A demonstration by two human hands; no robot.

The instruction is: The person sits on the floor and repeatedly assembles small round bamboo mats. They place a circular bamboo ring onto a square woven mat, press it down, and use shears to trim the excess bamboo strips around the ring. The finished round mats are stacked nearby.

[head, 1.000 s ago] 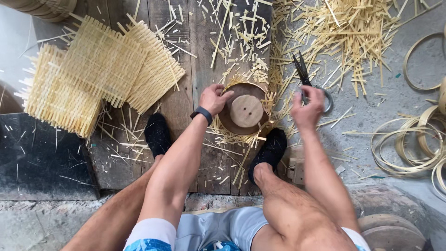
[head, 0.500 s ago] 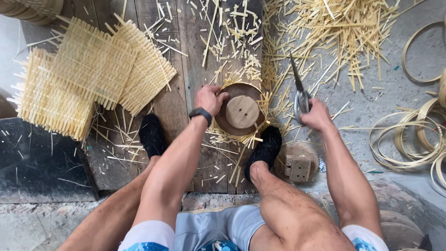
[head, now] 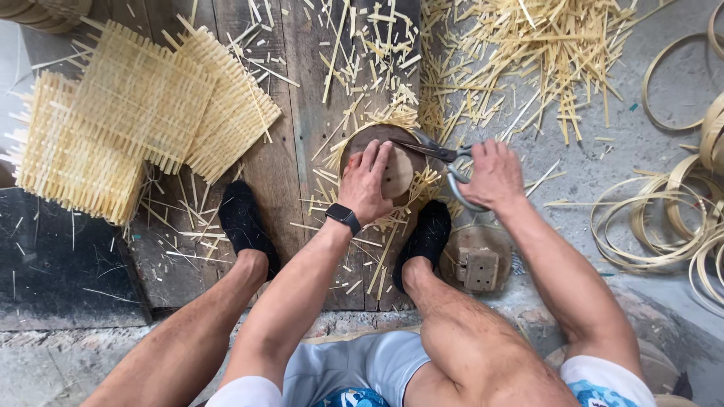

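Left hand (head: 367,181) lies palm-down on a round wooden disc (head: 396,172), fingers spread flat over it, pressing rather than gripping; black watch (head: 343,217) on that wrist. The disc sits on a round woven bamboo piece (head: 369,136) whose trimmed edge curves around it, on the wooden plank floor (head: 302,113) between the person's two black-socked feet (left foot (head: 243,222), right foot (head: 427,235)). Right hand (head: 494,175) has its fingers curled closed through the loop handles of metal scissors (head: 437,154); the blades point left, tips touching or just over the disc's upper right edge beside the left fingertips (blades look narrowly parted, hard to tell). Loose bamboo strip offcuts (head: 528,45) litter the planks and the grey concrete to the right. Stack of square woven bamboo mats (head: 136,120) lies well apart at upper left. Coils of thin bamboo hoops (head: 664,218) lie on the concrete at far right. A small wooden block with holes (head: 478,264) sits just beside the right foot, below the right hand. Person is seated, knees bent, bare legs in frame.
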